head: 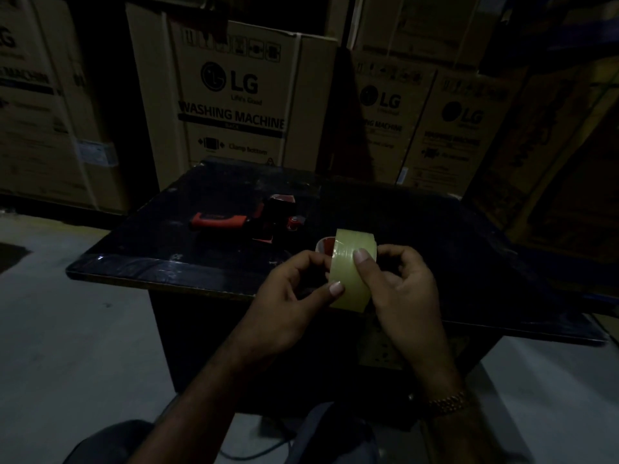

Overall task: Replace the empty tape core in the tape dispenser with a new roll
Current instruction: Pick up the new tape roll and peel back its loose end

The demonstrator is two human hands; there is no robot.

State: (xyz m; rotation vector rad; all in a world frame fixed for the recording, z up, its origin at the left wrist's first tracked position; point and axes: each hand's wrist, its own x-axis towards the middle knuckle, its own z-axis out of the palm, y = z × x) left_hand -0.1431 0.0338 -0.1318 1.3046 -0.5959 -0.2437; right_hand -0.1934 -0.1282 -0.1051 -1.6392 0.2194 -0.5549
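Note:
Both hands hold a new roll of pale yellowish tape (351,267) upright, just above the near edge of the dark table (134,266). My left hand (294,289) grips its left side, thumb pressed on the outer face. My right hand (402,283) grips the right side, with its thumb on the upper face. Behind the roll, a small white and red ring (324,245), perhaps the empty core, shows partly. The red and black tape dispenser (248,221) lies on the table farther back, handle to the left.
Tall cardboard washing machine boxes (234,95) stand close behind and beside the table. Grey floor (67,329) lies to the left and lower right. My knees (110,443) show at the bottom. The scene is dim.

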